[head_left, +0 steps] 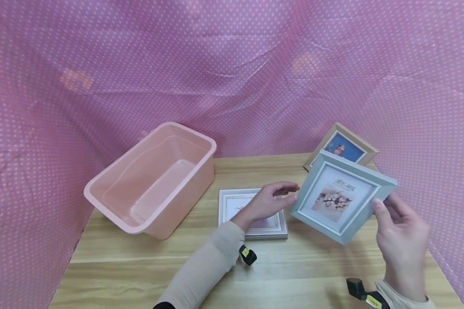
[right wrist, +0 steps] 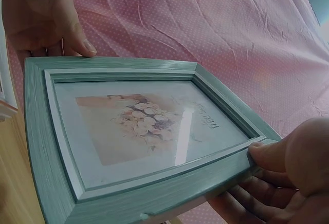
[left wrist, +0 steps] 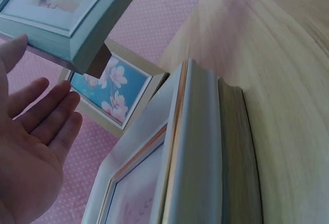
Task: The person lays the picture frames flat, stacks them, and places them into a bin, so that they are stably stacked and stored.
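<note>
My right hand (head_left: 404,240) holds a pale green picture frame (head_left: 306,193) by its right edge, thumb on the front and fingers behind. The frame is tilted above the table, its flower print facing up. Beside its left edge is my left hand (head_left: 268,201), fingers extended and slightly bent, gripping nothing. In the left wrist view the palm (left wrist: 31,167) faces the green frame (left wrist: 85,44), the thumb close to its edge; I cannot tell whether they touch. Below my left forearm lies a white picture frame (head_left: 222,206), apparently stacked on a wooden-edged one (left wrist: 236,131).
A pink plastic bin (head_left: 185,197) stands at the left of the wooden table (head_left: 112,274), with nothing visible inside. At the back right, a light wood frame (head_left: 365,148) with a blue flower picture leans, partly hidden. Pink dotted cloth (head_left: 232,77) surrounds the table.
</note>
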Motion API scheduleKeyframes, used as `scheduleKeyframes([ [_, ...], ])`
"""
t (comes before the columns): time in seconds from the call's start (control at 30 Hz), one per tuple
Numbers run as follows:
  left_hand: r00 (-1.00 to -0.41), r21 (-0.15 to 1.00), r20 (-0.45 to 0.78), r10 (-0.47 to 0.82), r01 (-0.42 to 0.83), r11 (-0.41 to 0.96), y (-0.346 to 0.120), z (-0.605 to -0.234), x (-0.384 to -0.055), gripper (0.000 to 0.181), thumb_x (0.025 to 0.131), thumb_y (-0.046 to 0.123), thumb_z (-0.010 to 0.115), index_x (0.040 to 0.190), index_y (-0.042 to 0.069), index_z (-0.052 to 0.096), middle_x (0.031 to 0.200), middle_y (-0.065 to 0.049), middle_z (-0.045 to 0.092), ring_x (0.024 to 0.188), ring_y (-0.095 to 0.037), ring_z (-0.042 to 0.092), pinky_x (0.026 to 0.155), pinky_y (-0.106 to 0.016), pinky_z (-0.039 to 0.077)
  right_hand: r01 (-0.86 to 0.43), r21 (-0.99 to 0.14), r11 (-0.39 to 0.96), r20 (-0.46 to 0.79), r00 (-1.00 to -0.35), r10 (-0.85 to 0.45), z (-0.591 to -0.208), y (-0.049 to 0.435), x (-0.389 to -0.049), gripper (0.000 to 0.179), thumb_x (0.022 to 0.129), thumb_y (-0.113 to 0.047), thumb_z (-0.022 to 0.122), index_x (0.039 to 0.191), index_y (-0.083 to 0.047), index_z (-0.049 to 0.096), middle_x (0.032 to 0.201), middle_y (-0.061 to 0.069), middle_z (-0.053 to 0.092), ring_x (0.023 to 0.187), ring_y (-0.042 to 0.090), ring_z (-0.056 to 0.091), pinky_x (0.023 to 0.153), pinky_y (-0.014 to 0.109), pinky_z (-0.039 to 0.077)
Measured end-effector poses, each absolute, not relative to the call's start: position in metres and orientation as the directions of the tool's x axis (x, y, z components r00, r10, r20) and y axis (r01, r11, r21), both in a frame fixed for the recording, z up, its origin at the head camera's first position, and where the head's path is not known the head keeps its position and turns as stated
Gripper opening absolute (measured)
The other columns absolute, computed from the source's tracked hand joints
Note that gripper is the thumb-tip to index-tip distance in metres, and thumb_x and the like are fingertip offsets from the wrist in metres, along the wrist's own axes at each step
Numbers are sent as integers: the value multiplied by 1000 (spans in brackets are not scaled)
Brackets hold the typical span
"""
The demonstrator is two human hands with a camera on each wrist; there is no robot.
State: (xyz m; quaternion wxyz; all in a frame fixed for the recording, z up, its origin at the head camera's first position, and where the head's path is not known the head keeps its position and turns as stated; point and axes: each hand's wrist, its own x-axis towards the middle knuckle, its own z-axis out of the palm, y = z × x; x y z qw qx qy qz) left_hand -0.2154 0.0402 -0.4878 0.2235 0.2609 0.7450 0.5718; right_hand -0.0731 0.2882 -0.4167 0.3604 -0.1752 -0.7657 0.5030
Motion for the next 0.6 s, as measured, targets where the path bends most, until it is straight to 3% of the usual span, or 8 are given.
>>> scheduleKeyframes([
  [0.27, -730, 975, 45, 682, 181, 130, 30, -491, -217, 53, 108, 33, 63, 159, 19, 53, 162, 1, 57, 153, -37, 50, 126, -48, 45, -178, -878, 444, 432, -697, 573, -412, 281, -76, 35, 96, 9, 73, 131, 5, 72, 108, -24, 74, 96, -11, 74, 89, 10, 59],
  [0.4, -695, 975, 89, 714, 208, 81, 24, -494, -218, 57, 110, 33, 59, 163, 16, 46, 168, -4, 50, 157, -38, 45, 130, -49, 40, -184, -879, 440, 429, -708, 561, -411, 277, -77, 33, 97, 8, 73, 130, 8, 72, 108, -23, 74, 98, -11, 74, 90, 10, 59],
  [0.6, -628, 974, 149, 764, 226, -4, 17, -498, -220, 72, 110, 53, 52, 168, 12, 36, 175, -10, 39, 161, -32, 38, 133, -53, 33, -173, -893, 416, 400, -730, 554, -409, 270, -80, 31, 98, 4, 74, 129, 7, 73, 106, -23, 76, 97, -9, 75, 90, 10, 59],
])
